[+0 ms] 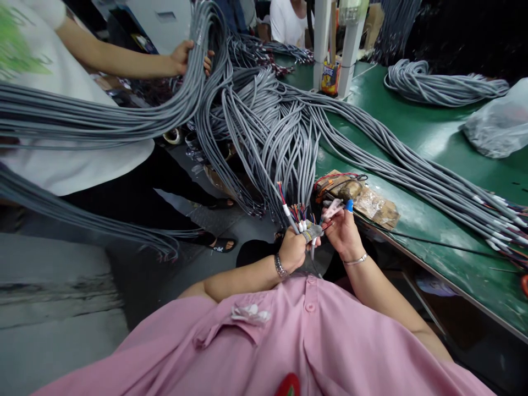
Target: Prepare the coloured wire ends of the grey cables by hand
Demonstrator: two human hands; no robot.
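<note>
My left hand (293,250) is closed around the ends of several grey cables (292,221) in front of my lap. White sleeves and thin coloured wires (297,212) stick out above its fist, and a grey wrap covers one of its digits. Close by on the right, my right hand (345,235) has its fingers bent against thin reddish wires (325,224). A blue cap (350,205) sits on one of its fingertips. A pale pinkish piece (333,208) shows at its fingers; I cannot tell what it is.
Heaped grey cables (272,115) hang over the edge of the green table (433,137). A wooden block (373,203) lies beside my right hand. Behind are a coiled cable bundle (441,85) and a plastic bag (501,121). At left, a co-worker's hand (183,58) holds a long cable bundle.
</note>
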